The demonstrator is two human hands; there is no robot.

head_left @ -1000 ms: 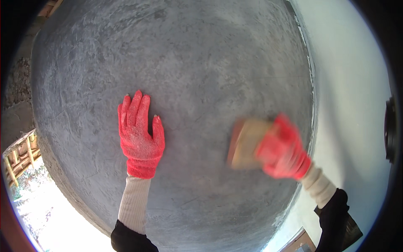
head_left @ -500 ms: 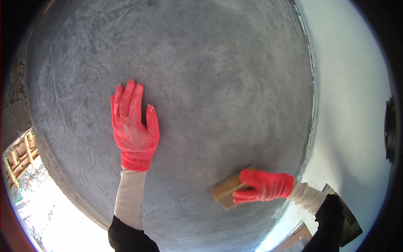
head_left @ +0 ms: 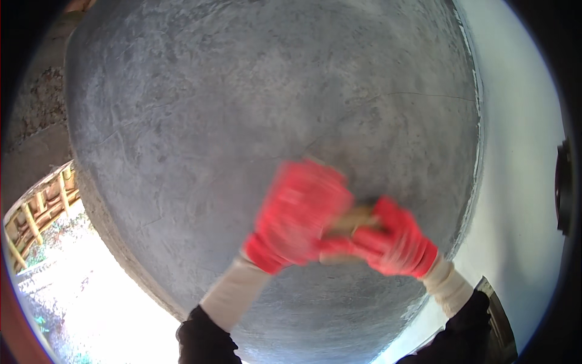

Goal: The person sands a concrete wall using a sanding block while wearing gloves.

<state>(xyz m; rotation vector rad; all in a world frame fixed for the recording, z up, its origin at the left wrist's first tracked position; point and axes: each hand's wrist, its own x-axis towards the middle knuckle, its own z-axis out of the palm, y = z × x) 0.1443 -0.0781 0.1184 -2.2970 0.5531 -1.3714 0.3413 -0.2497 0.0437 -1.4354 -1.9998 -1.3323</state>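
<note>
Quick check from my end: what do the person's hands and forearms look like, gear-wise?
The left hand and right hand wear matching bright red gloves. Each meets a pale cream cuff at the wrist, followed by a black sleeve on the forearm. Motion blur hides any markings on the left one.
</note>
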